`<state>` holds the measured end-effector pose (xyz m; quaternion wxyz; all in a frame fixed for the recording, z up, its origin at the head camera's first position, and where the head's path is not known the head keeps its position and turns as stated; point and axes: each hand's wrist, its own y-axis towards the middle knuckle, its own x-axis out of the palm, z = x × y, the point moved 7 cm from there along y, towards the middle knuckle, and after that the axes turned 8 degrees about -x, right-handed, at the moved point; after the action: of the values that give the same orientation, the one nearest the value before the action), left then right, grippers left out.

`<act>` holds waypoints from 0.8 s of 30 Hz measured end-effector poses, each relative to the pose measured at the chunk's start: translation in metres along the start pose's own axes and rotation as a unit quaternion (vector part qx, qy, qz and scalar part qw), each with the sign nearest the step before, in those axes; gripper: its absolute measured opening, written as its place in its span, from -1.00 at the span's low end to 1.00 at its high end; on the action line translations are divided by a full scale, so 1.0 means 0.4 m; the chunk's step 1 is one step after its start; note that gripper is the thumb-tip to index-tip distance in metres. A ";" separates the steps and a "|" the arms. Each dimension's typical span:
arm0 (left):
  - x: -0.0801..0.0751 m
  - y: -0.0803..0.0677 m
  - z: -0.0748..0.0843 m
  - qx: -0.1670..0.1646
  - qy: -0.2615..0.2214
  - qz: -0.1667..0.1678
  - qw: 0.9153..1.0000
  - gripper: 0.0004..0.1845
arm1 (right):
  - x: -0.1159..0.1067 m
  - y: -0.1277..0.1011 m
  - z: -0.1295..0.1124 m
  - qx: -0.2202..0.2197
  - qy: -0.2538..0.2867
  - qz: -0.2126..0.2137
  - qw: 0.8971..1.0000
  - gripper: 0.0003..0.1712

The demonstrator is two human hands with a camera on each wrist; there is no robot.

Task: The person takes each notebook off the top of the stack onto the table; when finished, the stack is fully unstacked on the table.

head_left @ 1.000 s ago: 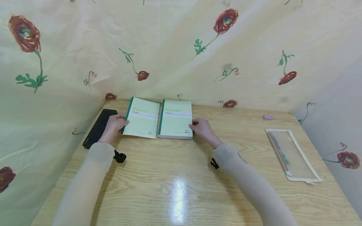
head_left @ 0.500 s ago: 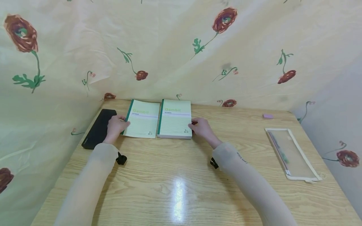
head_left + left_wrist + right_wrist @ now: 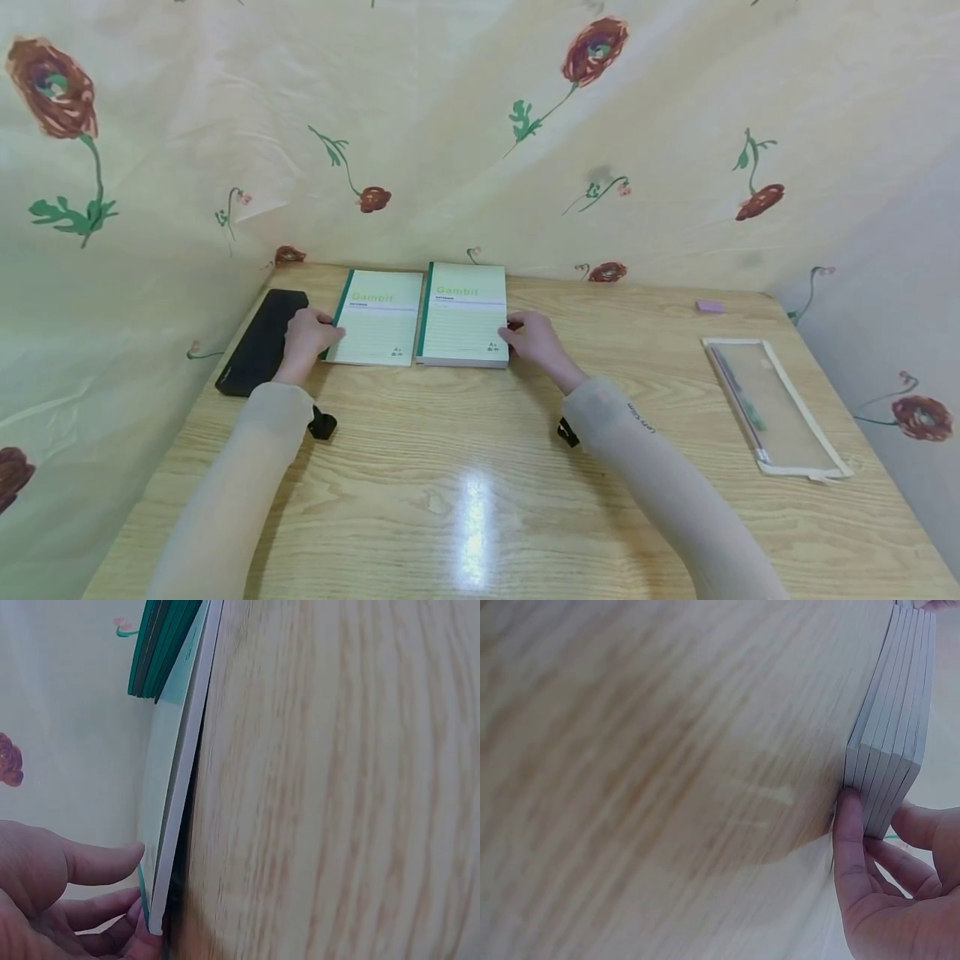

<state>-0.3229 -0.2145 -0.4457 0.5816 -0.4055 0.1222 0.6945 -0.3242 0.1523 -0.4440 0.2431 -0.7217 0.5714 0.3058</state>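
left hand (image 3: pixel 305 343) on a single notebook, right hand (image 3: pixel 537 340) on a notebook stack

the left hand pinches the single notebook (image 3: pixel 378 318) at its green spine: the left wrist view shows the thumb on the pale cover and other fingers wrapped under the edge, with a dark gap between notebook and wood. the right hand is clamped on the right side of the notebook stack (image 3: pixel 462 315), its thumb at the upper edge and a finger low at the near corner, by the tabletop.

the single notebook and the notebook stack lie side by side near the back of the wooden table (image 3: pixel 390 467), a narrow gap between them. both show green spines and covers marked "gambit".

a black case (image 3: pixel 258 348) lies just beside the left hand. well off to the right are a small purple block (image 3: pixel 709 307) and a see-through pouch (image 3: pixel 783 408) with white edging and slim items inside. a flowered curtain (image 3: pixel 465 125) hangs behind.
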 end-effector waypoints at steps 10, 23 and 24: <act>-0.009 -0.013 0.015 -0.015 -0.015 0.008 1.000 -0.59 | -0.002 -0.004 -0.006 -0.001 0.001 -0.001 1.000 -0.63; 0.029 -0.028 0.113 0.069 -0.098 0.001 0.993 -0.65 | -0.005 -0.006 -0.005 0.008 0.010 -0.007 1.000 -0.61; 0.040 -0.030 0.120 0.076 -0.104 -0.010 0.992 -0.65 | -0.007 -0.007 -0.006 0.009 0.011 -0.007 1.000 -0.61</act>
<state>-0.3323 -0.1689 -0.4227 0.6268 -0.2872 0.1095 0.7161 -0.3217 0.1532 -0.4405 0.2453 -0.7272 0.5714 0.2906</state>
